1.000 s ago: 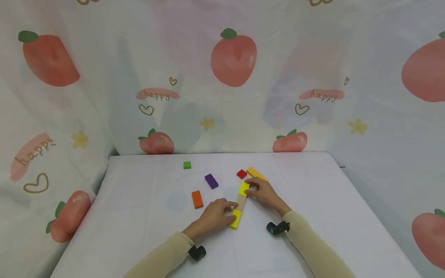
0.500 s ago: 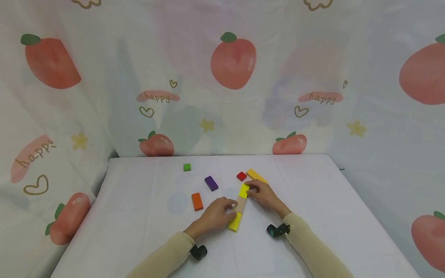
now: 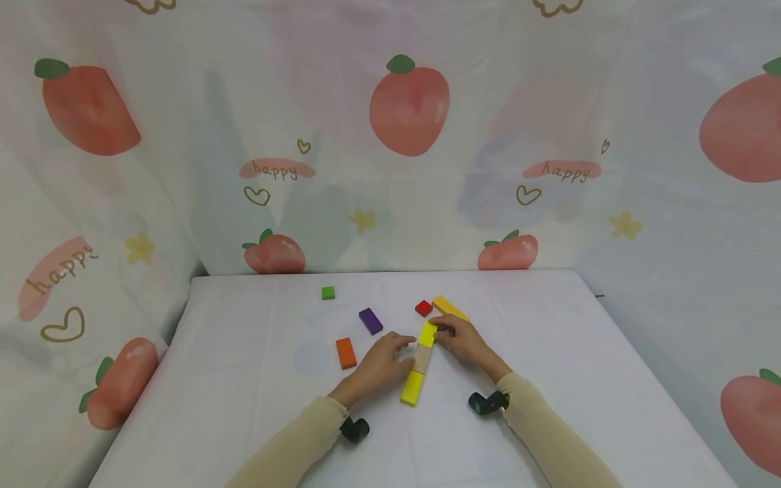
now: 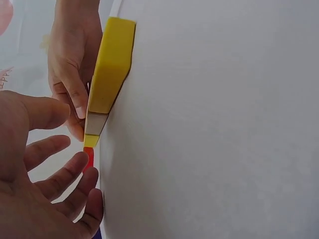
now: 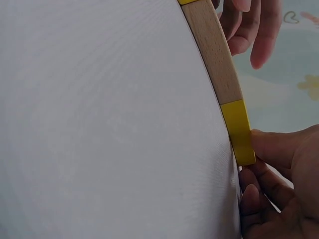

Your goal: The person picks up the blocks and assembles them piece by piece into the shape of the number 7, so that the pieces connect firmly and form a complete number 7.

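Note:
Three blocks lie end to end in a slanting row on the white-covered table: a near yellow block (image 3: 411, 388), a plain wooden block (image 3: 422, 358) in the middle, and a far yellow block (image 3: 428, 334). My right hand (image 3: 466, 340) holds the far yellow block at its outer end, thumb against the side and a fingertip at the end face, as the right wrist view shows. Left of the row is my left hand (image 3: 381, 362), its fingers spread and relaxed with nothing in them; its thumb overlaps the wooden block's edge in the head view.
Behind the right hand lie a red block (image 3: 424, 308) and a long orange-yellow block (image 3: 450, 308). To the left are a purple block (image 3: 371, 321), an orange block (image 3: 346, 353) and a green block (image 3: 328, 293). Patterned cloth (image 3: 409, 203) walls the table in.
My left hand has come off the near yellow block and the wooden block and shifted away along the row, its fingers opening. The right hand stays at the far yellow block.

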`<act>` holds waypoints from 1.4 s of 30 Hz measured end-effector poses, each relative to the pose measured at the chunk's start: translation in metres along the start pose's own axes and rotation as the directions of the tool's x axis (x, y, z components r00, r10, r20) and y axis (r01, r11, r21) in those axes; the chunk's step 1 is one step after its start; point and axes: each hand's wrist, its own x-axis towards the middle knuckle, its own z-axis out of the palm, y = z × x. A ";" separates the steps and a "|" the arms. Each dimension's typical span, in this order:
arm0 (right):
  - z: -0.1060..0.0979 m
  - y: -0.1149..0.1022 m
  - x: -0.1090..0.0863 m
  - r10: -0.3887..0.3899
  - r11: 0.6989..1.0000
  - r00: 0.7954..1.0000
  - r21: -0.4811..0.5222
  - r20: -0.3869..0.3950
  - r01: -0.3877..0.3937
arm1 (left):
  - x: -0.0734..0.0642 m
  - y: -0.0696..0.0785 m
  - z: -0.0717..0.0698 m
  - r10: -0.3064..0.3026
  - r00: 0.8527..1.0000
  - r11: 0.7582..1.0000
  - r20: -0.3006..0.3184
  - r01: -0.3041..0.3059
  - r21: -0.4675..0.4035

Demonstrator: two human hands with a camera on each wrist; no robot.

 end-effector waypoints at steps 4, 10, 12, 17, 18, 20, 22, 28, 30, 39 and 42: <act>0.000 0.000 0.000 0.001 1.000 1.000 0.008 0.009 -0.001 | 0.003 0.000 -0.001 -0.002 1.000 1.000 -0.004 0.002 -0.006; 0.000 0.001 -0.001 0.005 1.000 1.000 0.007 0.019 -0.005 | 0.007 0.000 0.000 0.004 1.000 1.000 -0.010 -0.004 -0.001; 0.000 0.001 0.000 -0.002 1.000 1.000 0.009 0.025 0.001 | 0.008 0.001 0.000 0.006 1.000 1.000 -0.007 -0.006 0.005; -0.001 -0.001 -0.001 -0.009 1.000 0.999 0.024 0.035 0.008 | 0.010 0.001 0.001 0.014 1.000 0.999 -0.001 -0.014 0.034; -0.002 -0.002 -0.001 -0.011 1.000 0.999 0.030 0.037 0.010 | 0.011 0.001 0.001 0.019 1.000 0.999 -0.002 -0.018 0.043; -0.002 -0.002 -0.001 -0.019 0.999 0.999 0.033 0.037 0.018 | 0.012 0.000 0.002 0.024 1.000 0.998 -0.004 -0.024 0.060; -0.001 -0.001 -0.001 -0.025 0.999 0.999 0.031 0.041 0.023 | 0.013 0.000 0.003 0.032 0.999 0.996 -0.004 -0.032 0.082; -0.001 0.000 -0.001 -0.041 0.999 0.998 0.024 0.050 0.039 | 0.014 0.000 0.005 0.037 0.999 0.992 0.004 -0.037 0.119; -0.001 0.000 -0.001 -0.049 0.999 0.998 0.026 0.047 0.048 | 0.015 0.000 0.005 0.040 0.999 0.991 0.003 -0.040 0.128; -0.001 0.000 -0.002 -0.015 1.000 0.998 0.014 0.059 0.014 | 0.015 0.000 0.011 0.028 1.000 0.979 0.006 -0.028 0.200; -0.002 -0.001 -0.002 -0.019 1.000 0.998 0.013 0.060 0.019 | 0.015 0.001 0.011 0.020 1.000 0.981 0.004 -0.020 0.195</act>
